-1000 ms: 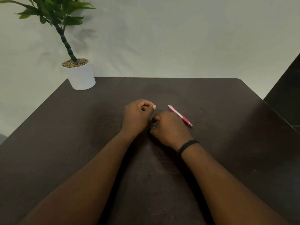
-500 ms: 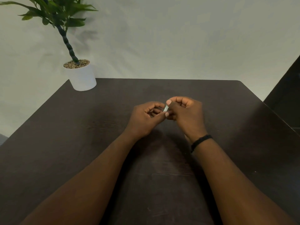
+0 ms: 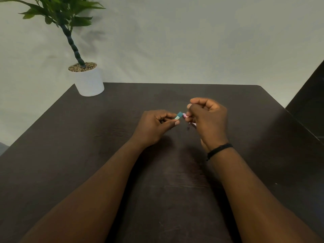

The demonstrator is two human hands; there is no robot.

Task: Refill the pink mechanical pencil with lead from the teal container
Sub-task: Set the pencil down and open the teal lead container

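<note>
My left hand (image 3: 156, 125) pinches the small teal lead container (image 3: 179, 115) between thumb and fingers, just above the middle of the dark table (image 3: 175, 181). Its free end points right, toward my right hand (image 3: 208, 118). That hand hovers a short gap away, blurred, with thumb and forefinger pinched together. Whether anything small sits in the pinch is hidden. The pink mechanical pencil (image 3: 185, 115) lies on the table behind my right hand. Only its pink end and a sliver below the fingers show.
A white pot (image 3: 90, 83) with a green plant stands at the table's far left corner. A dark panel (image 3: 310, 106) rises past the table's right edge. A pale wall lies behind.
Both hands rose from the table and met at the teal container. My right hand has now drawn a little to the right, and the container's teal body shows in my left hand.
</note>
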